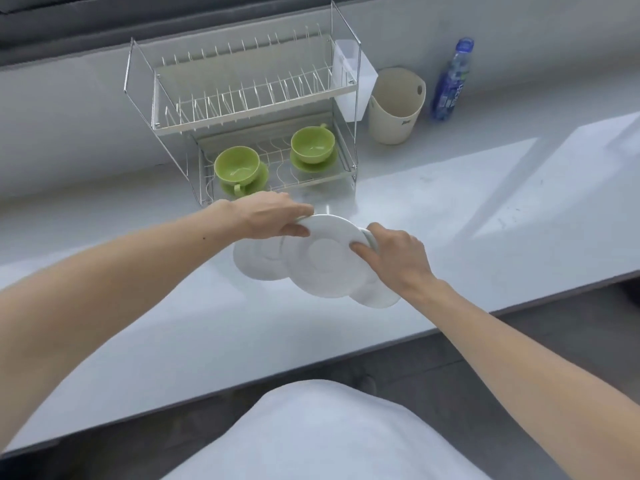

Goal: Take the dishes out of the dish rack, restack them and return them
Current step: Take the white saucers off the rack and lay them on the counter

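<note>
Three white plates sit closest to me on the pale counter, out of the rack and overlapping rather than squared up. My left hand is clamped on the far left rim of the top plate, thumb on the upper face and fingers curled behind the edge. My right hand is closed on the opposite rim, fingertips pressed to the surface. That plate looks tilted, its far edge raised, and I cannot tell whether its near edge touches the ones below. A second plate pokes out to the left underneath, and a third plate shows at the lower right, both flat on the counter.

Further back stands the wire dish rack. Its upper tier of slots holds nothing that I can see. On the lower tier are two green cups, each on a green saucer: the left cup near the front corner, the right cup deeper in.

Beyond the rack, to the right, are a cream tub and a blue bottle, neither part of the job.

My reading: the plates are unloaded and I am midway through stacking them; aligning the pile and returning it remain, and the cups and saucers are untouched.
</note>
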